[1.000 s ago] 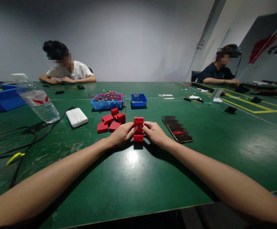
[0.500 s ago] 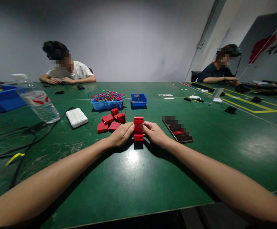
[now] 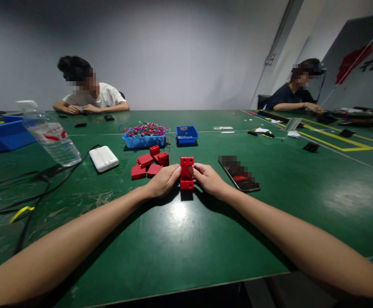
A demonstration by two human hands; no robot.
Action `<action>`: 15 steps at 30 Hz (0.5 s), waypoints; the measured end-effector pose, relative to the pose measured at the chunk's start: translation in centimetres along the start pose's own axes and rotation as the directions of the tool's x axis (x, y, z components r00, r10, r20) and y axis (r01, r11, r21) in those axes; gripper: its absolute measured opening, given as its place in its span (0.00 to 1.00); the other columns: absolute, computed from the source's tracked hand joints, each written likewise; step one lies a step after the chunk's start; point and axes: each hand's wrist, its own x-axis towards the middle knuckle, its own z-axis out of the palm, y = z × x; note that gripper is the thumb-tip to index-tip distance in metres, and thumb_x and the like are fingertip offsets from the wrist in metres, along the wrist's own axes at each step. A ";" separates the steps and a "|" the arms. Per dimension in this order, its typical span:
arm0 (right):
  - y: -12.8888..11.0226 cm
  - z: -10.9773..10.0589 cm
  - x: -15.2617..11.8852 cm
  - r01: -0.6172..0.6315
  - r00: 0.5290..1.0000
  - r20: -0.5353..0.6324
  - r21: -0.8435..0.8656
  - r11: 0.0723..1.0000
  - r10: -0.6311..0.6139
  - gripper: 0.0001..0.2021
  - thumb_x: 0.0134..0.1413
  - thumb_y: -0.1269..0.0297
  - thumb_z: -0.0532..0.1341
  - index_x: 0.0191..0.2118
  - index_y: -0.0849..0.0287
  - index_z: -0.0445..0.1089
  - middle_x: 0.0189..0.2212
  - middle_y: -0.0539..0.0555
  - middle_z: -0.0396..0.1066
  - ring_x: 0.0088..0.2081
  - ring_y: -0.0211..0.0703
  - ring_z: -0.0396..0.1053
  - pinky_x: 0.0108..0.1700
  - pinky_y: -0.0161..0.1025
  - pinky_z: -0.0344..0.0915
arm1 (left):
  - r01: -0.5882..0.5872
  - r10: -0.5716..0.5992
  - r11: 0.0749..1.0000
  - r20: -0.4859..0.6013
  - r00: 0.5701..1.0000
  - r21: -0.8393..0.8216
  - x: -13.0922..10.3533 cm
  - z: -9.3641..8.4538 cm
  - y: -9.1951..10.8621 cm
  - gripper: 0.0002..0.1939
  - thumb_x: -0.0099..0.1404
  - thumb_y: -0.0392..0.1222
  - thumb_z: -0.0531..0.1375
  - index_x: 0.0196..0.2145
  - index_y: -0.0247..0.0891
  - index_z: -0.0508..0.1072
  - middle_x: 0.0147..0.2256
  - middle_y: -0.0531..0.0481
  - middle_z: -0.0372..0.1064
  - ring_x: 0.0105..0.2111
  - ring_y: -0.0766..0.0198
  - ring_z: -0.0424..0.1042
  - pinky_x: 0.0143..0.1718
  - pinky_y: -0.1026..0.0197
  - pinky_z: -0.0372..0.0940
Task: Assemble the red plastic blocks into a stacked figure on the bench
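Observation:
A red plastic housing (image 3: pixel 187 172) with small round holes at its two ends is held between my hands, above the near middle of the table. My left hand (image 3: pixel 165 179) is closed on its left side, thumb along the edge. From the right, my right hand (image 3: pixel 207 177) pinches the same piece. The far fingers of both hands are hidden. Just beyond my left hand lies a loose group of several red housings (image 3: pixel 145 160), some leaning on each other.
Behind are a blue bin of coloured wires (image 3: pixel 146 140) and a small blue bin (image 3: pixel 187 134). A phone (image 3: pixel 239 174) lies right; a white box (image 3: pixel 104 158), a tilted water bottle (image 3: pixel 53 137) and black straps (image 3: pixel 29 209) lie left. Two people (image 3: pixel 93 96) sit across the green table (image 3: pixel 173 256).
My hands and the red housing stay almost still. The person at the far right has shifted a hand slightly.

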 end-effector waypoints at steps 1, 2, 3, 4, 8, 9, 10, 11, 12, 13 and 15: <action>0.0 0.0 0.0 0.003 1.000 0.000 -0.010 1.000 -0.003 0.18 0.48 0.49 0.65 0.31 0.61 0.71 0.24 0.47 0.68 0.26 0.35 0.63 0.31 0.34 0.63 | 0.000 0.000 1.000 -0.003 1.000 -0.001 0.0 0.0 0.0 0.21 0.73 0.48 0.40 0.30 0.36 0.64 0.31 0.49 0.66 0.30 0.63 0.65 0.36 0.60 0.62; 0.0 0.0 0.0 0.007 1.000 0.001 -0.020 1.000 -0.007 0.18 0.48 0.48 0.65 0.31 0.62 0.71 0.24 0.48 0.68 0.26 0.36 0.64 0.31 0.34 0.63 | -0.002 0.002 1.000 -0.004 1.000 0.001 0.0 0.0 0.0 0.21 0.73 0.48 0.40 0.30 0.36 0.64 0.31 0.49 0.66 0.30 0.63 0.65 0.36 0.60 0.62; 0.0 -0.1 0.0 0.011 1.000 0.005 -0.030 0.999 -0.011 0.18 0.49 0.48 0.65 0.32 0.62 0.71 0.25 0.48 0.69 0.26 0.36 0.64 0.31 0.35 0.64 | -0.004 0.004 1.000 -0.003 1.000 0.004 0.0 0.0 0.0 0.21 0.73 0.48 0.40 0.30 0.36 0.64 0.31 0.49 0.66 0.30 0.63 0.65 0.36 0.60 0.62; 0.1 -0.1 0.0 0.018 1.000 0.011 -0.036 0.999 -0.017 0.19 0.50 0.47 0.64 0.33 0.61 0.72 0.26 0.49 0.70 0.28 0.38 0.66 0.33 0.36 0.65 | -0.007 0.007 1.000 0.000 1.000 0.009 0.0 0.0 0.0 0.20 0.73 0.48 0.40 0.31 0.36 0.64 0.31 0.49 0.66 0.30 0.63 0.65 0.36 0.60 0.62; 0.1 -0.2 0.1 0.044 0.999 0.030 -0.053 0.998 -0.043 0.20 0.53 0.46 0.61 0.37 0.60 0.73 0.31 0.52 0.74 0.34 0.44 0.70 0.39 0.39 0.68 | -0.014 0.014 1.000 0.012 1.000 0.023 0.0 0.0 0.1 0.20 0.73 0.47 0.40 0.32 0.36 0.64 0.31 0.49 0.66 0.29 0.64 0.64 0.35 0.61 0.62; 0.1 -0.3 0.1 0.049 0.998 0.035 -0.061 0.997 -0.047 0.20 0.53 0.46 0.61 0.37 0.60 0.73 0.32 0.52 0.75 0.36 0.44 0.71 0.40 0.40 0.68 | -0.017 0.016 1.000 0.012 1.000 0.025 0.0 0.0 0.1 0.20 0.73 0.47 0.40 0.32 0.36 0.64 0.31 0.49 0.66 0.29 0.63 0.64 0.35 0.61 0.62; 0.1 -0.3 0.1 0.052 0.998 0.038 -0.072 0.996 -0.050 0.20 0.53 0.46 0.61 0.38 0.60 0.73 0.32 0.53 0.75 0.36 0.45 0.71 0.41 0.41 0.68 | -0.021 0.020 0.999 0.012 1.000 0.027 0.0 0.0 0.1 0.20 0.73 0.48 0.40 0.32 0.36 0.64 0.30 0.49 0.66 0.29 0.63 0.64 0.35 0.61 0.62; 0.1 -0.3 0.1 0.055 0.998 0.040 -0.082 0.995 -0.052 0.20 0.54 0.46 0.60 0.38 0.60 0.74 0.33 0.53 0.75 0.36 0.45 0.71 0.41 0.41 0.68 | -0.024 0.024 0.999 0.012 1.000 0.029 0.0 0.0 0.1 0.20 0.73 0.48 0.40 0.32 0.36 0.64 0.30 0.49 0.65 0.29 0.63 0.64 0.35 0.61 0.62; 0.1 -0.3 0.1 0.058 0.998 0.041 -0.090 0.994 -0.054 0.20 0.54 0.46 0.60 0.39 0.60 0.74 0.33 0.53 0.76 0.36 0.45 0.71 0.40 0.41 0.68 | -0.028 0.027 0.999 0.012 1.000 0.031 0.0 0.0 0.1 0.20 0.73 0.48 0.40 0.32 0.36 0.64 0.30 0.49 0.65 0.29 0.63 0.65 0.35 0.61 0.62; 0.1 -0.3 0.1 0.059 0.998 0.041 -0.095 0.994 -0.055 0.20 0.54 0.46 0.60 0.39 0.60 0.74 0.33 0.54 0.76 0.36 0.46 0.71 0.40 0.41 0.68 | -0.030 0.030 0.999 0.013 0.999 0.032 0.0 0.0 0.1 0.20 0.73 0.48 0.40 0.32 0.36 0.64 0.30 0.48 0.66 0.30 0.63 0.65 0.35 0.61 0.63; 0.1 -0.3 0.1 0.061 0.998 0.041 -0.097 0.993 -0.057 0.20 0.55 0.46 0.60 0.40 0.60 0.74 0.33 0.54 0.76 0.36 0.46 0.71 0.40 0.41 0.68 | -0.031 0.030 0.999 0.015 0.999 0.033 0.0 0.0 0.0 0.20 0.73 0.48 0.40 0.33 0.36 0.65 0.31 0.48 0.66 0.31 0.63 0.65 0.35 0.60 0.63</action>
